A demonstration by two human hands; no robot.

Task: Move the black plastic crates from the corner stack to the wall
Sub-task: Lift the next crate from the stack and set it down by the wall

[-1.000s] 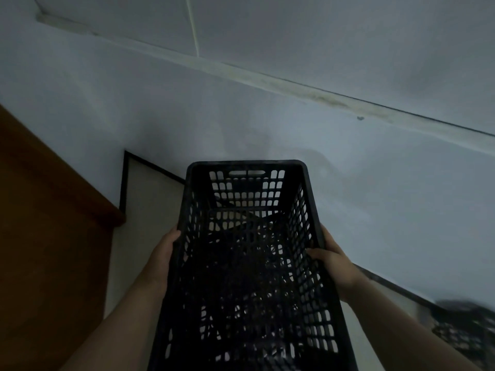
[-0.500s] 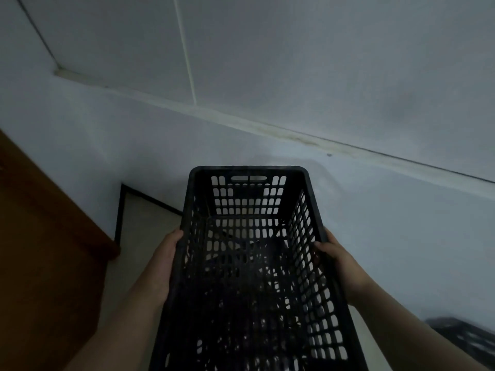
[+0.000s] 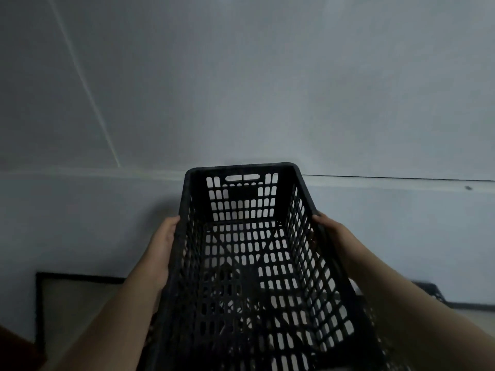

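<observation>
I carry an empty black plastic crate with slotted walls and floor, held up in the air in front of me, its far end towards the grey wall. My left hand grips its left long rim and my right hand grips the right long rim. Through the crate's floor pale ground shows. Part of another black crate lies low against the wall at the right, behind my right forearm.
The wall has a pale horizontal ledge across it. A dark skirting strip borders the pale floor at lower left. A brown wooden edge shows in the bottom left corner.
The view has swung right and up: the brown wooden panel has almost left the frame and the wall ledge now runs level. Both hands keep their grip on the crate.
</observation>
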